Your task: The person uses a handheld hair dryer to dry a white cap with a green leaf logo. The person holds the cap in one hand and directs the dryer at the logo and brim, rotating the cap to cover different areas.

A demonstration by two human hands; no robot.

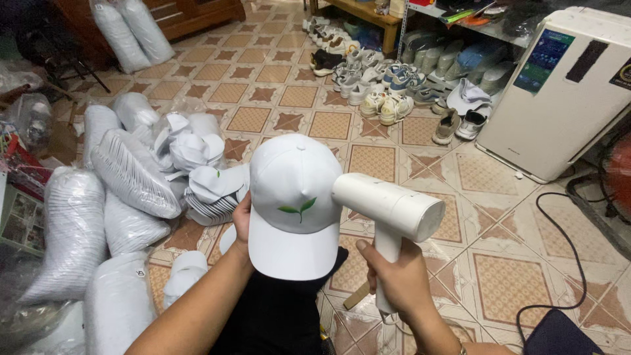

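Patterned tile floor (299,98) spreads out below, and both hands are busy above it. Left hand (242,220) wraps around the side of a white cap (292,204) with a green leaf mark on its front, fingers closed on its edge, holding it up with the brim towards the person. Right hand (397,279) is clenched tight round the handle of a white handheld steamer (388,210), nozzle touching the cap's right side. Beyond the left hand, bagged stacks of caps (131,174); further off, beyond the steamer, a row of shoes (388,89)
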